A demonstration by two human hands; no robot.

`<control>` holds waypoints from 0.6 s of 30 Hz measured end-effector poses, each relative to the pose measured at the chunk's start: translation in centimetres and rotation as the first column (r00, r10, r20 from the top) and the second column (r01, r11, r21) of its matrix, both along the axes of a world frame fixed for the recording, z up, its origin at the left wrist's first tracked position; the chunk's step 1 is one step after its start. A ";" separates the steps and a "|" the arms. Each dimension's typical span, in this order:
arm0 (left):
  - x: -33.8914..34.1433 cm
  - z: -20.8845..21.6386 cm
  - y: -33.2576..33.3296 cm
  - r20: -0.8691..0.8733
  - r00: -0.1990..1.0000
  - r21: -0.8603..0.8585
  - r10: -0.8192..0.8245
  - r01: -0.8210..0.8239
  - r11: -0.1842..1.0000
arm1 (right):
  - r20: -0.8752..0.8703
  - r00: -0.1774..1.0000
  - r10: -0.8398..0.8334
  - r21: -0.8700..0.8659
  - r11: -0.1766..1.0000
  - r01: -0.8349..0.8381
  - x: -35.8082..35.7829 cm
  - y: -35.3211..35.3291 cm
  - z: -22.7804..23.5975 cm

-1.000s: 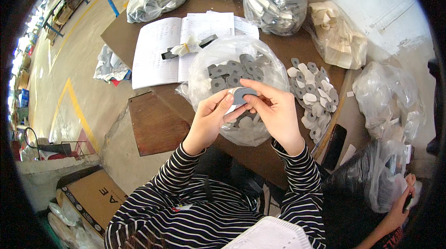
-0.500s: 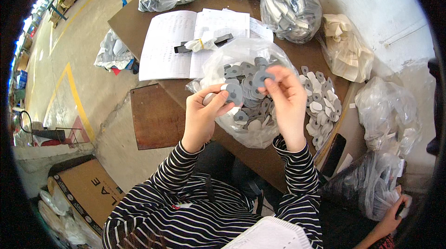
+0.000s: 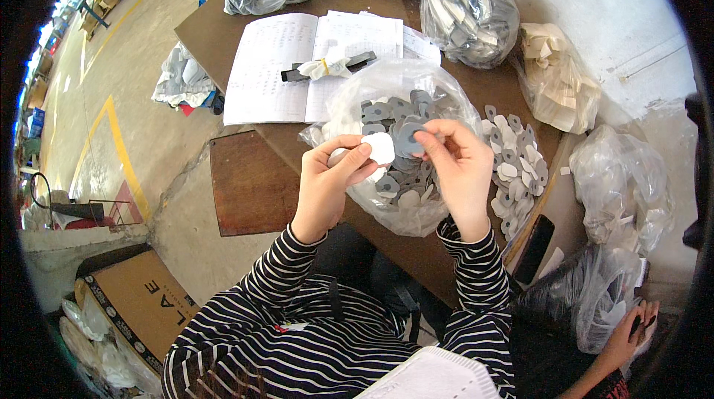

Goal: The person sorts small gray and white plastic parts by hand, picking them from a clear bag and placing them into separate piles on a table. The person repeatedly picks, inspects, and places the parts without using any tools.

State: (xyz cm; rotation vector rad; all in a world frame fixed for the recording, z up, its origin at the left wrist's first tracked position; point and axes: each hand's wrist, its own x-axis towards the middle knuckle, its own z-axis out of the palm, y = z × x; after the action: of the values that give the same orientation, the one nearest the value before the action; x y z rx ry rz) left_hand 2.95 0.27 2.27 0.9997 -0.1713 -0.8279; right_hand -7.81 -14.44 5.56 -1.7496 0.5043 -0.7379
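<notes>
Between the thumb and fingers of my left hand (image 3: 323,187) is a rounded white piece (image 3: 381,148), with the pale edge of something else showing inside the grip. My right hand (image 3: 465,172) pinches a flat grey tabbed piece (image 3: 408,139) close beside it. Both hands are over an open clear plastic bag (image 3: 405,222) on the brown table (image 3: 290,142). In that bag lie many similar grey pieces, several with a darker round spot. To the right of it, a loose pile of grey and white pieces (image 3: 512,168) spreads on the tabletop.
An open notebook (image 3: 268,72) lies beyond the bag, a bundle of dark strips (image 3: 327,68) on it. Filled plastic bags (image 3: 468,16) stand at the back and right. A black phone-like object (image 3: 534,249) lies at the right edge. Another person's hand (image 3: 632,336) touches a bag, lower right.
My left hand shows a white face where a grey piece with a dark spot was. The grey piece in my right hand has moved down and left, closer to my left hand.
</notes>
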 end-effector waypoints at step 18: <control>0.4 1.6 -1.0 0.093 0.965 -0.144 -0.245 0.257 0.956 | -0.181 0.983 -0.011 -0.205 0.978 -0.027 -1.2 -2.0 1.4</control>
State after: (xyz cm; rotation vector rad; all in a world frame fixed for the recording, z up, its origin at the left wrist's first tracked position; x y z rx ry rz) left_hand 3.35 -0.69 3.85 0.8721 -0.4274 -0.9938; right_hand -8.98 -16.46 6.99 -2.0249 0.5594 -0.6462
